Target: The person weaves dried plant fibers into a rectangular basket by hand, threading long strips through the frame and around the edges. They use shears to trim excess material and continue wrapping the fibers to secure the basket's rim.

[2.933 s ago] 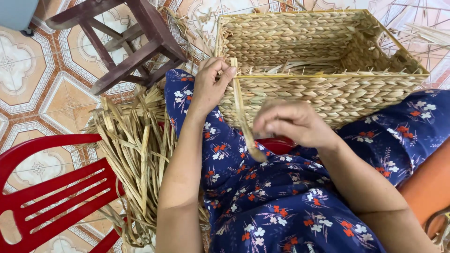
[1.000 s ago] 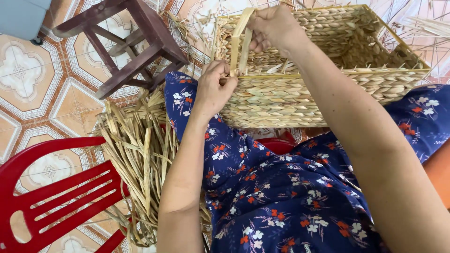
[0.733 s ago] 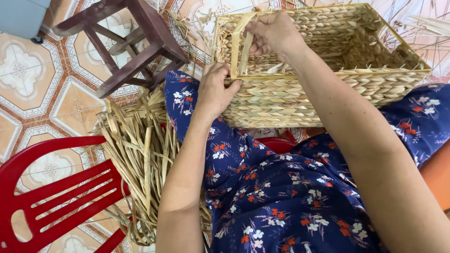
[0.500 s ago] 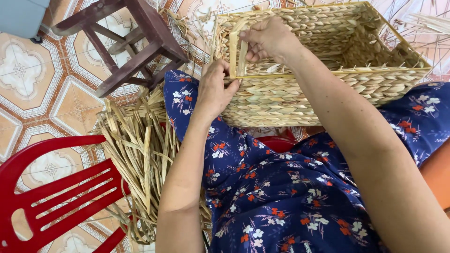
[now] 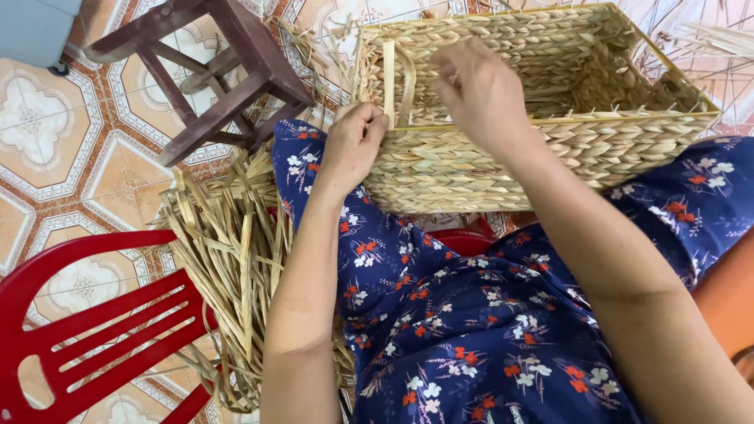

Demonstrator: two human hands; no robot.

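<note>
A rectangular basket of pale plaited straw is seen resting on the lap, which is covered by dark blue cloth printed with red and white flowers. The basket lies across the far part of the lap, with its open top facing up and its near wall turned toward the wearer of the camera.

The left hand is pressed against the near left corner of the basket, its fingers curled shut around the rim there and the foot of a flat pale straw strand. That strand is seen standing upright from the rim, folded into a narrow loop at the top. The right hand is held over the near rim, just right of the strand, with its fingers bent downward and toward the strand; whether the strand is pinched by these fingers cannot be told, since the fingertips are hidden behind the hand.

A loose bundle of dried straw strips is laid on the floor at the left of the lap, touching the blue cloth. A red plastic chair is seen at the near left, beside the bundle. A dark brown wooden stool is placed at the far left on the patterned floor tiles.
</note>
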